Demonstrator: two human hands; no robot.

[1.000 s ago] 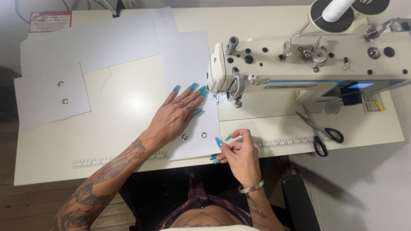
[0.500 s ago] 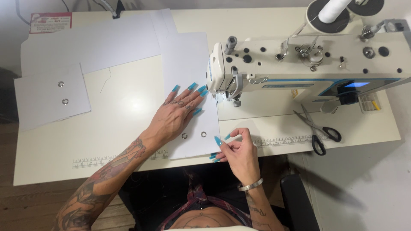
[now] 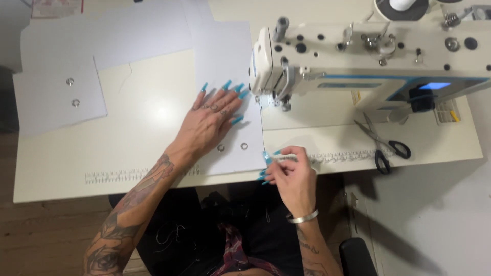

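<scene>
Little has shifted in the last second: the left hand (image 3: 212,120) still lies flat with fingers spread on the white sheet (image 3: 225,71), and the right hand (image 3: 289,174) has stayed at the near table edge, its fingertips pinching a small pale strip (image 3: 286,157) just right of the sheet's lower corner. What the strip is, I cannot tell.

The sheet runs from the upper middle of the frame down to the table's front edge at centre, its right side close against the sewing machine (image 3: 368,56). Two metal eyelets (image 3: 232,147) sit near its lower end, just below the left hand's wrist side. The needle end of the machine stands just right of the left hand's blue nails, leaving only a narrow gap there.

To the left the cream table (image 3: 143,133) lies open, with a wide bare stretch between the hand and a second white piece (image 3: 56,102) at the left edge, which also carries two eyelets. More white sheets (image 3: 112,36) overlap at the upper left. A printed ruler strip (image 3: 133,175) runs along the front edge. Black-handled scissors (image 3: 383,143) lie at the right, below the machine and well apart from both hands. A wooden floor shows at the lower left.
</scene>
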